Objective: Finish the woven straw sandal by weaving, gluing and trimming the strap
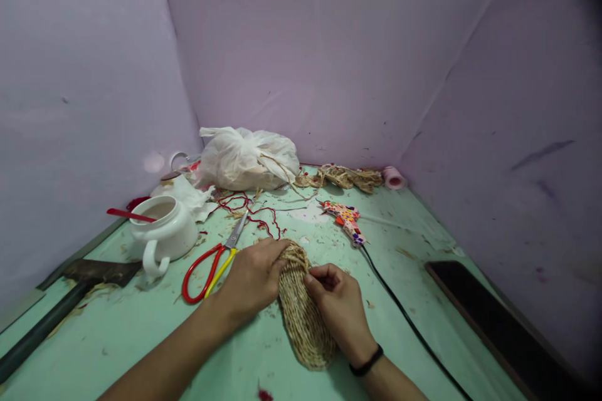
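A small slipper [303, 313] woven from twisted straw cord lies lengthwise on the green tabletop, its rounded near end pointing toward me. Across its far end runs a thicker woven band. My left hand [251, 276] is closed on the far left side of this band, thumb against the straw. At the right edge, my right hand [341, 310] pinches the slipper between thumb and curled fingers; whether a loose cord end sits in that pinch is hidden. Scissors [231, 243] with red and yellow handles lie just left of my left hand.
To the left stand a white pot [176, 235] with a red stick [132, 215] and a hatchet [103, 270]. A tied plastic bag [244, 160], straw braids [348, 177] and pink roll [393, 179] line the back. A patterned glue gun [345, 219] trails its cord near a phone [489, 319].
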### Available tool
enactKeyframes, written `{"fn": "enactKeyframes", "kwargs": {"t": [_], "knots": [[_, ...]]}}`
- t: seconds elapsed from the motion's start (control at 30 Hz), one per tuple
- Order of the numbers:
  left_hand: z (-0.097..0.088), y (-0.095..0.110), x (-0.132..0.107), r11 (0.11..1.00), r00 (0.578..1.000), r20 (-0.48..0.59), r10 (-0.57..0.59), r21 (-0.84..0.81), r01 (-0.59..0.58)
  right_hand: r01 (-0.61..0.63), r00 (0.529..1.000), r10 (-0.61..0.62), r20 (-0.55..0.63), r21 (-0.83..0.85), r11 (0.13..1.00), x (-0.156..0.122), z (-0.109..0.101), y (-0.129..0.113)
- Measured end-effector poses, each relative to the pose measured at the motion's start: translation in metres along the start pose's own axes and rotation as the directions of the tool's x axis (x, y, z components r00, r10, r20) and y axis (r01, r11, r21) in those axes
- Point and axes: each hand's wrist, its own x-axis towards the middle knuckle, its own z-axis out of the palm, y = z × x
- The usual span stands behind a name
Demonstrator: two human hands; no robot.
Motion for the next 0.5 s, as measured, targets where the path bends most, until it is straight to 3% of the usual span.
{"fn": "enactKeyframes", "kwargs": {"t": [0.3, 0.5], "knots": [[-0.0013, 0.0031, -0.0002, 0.989, 0.999, -0.008, -0.054, -0.138, 0.052, -0.019, 1.0, 0.019, 0.0, 0.036, 0.999, -0.0006, -0.0027, -0.0019], [-0.0056, -0.0009, -0.0012, 0.921, 0.99, 0.029, -0.14, -0.364, 0.141, -0.146, 0.989, 0.143, 0.025, 0.193, 0.97, 0.0043, -0.0076, 0.003]]}}
